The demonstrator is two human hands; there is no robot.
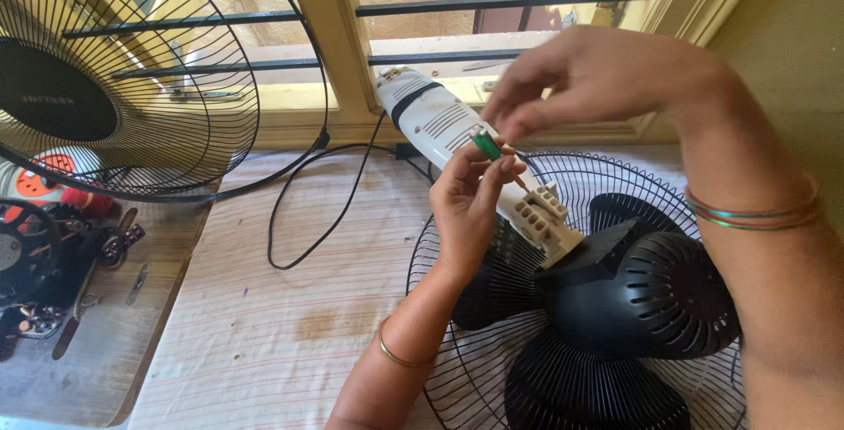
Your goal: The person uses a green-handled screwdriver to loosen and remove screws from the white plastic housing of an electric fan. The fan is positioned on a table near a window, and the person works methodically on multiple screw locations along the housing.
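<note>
Two hands met over the white fan neck: the left hand [466, 206] came up from below with its fingers curled round the white plastic fan stem [457, 135], thumb and forefinger pinching a small green-handled screwdriver [486, 144] against it, while the right hand [598, 78] reached in from above with its fingertips pressed together on the tool's top end. The screwdriver lay across the stem, just above the cream switch block [545, 210] at the stem's lower end. By the look of it the tool was light, stiff and thin, likely to roll between fingertips, so a hold on the green grip would be surest; the stem looked like hard hollow plastic, light but liable to crack at its vents, best taken round its plain middle. The stem ran down into the black motor housing [651, 294], which sat with the black blades [589, 390] inside the rear wire guard [457, 368], the only thing here that held anything. A black cord [308, 210] looped over the striped cloth [290, 307]. Well apart to the left, the front fan guard [132, 87] leaned at the barred window [492, 3], beside a dark sewing machine [44, 263].
</note>
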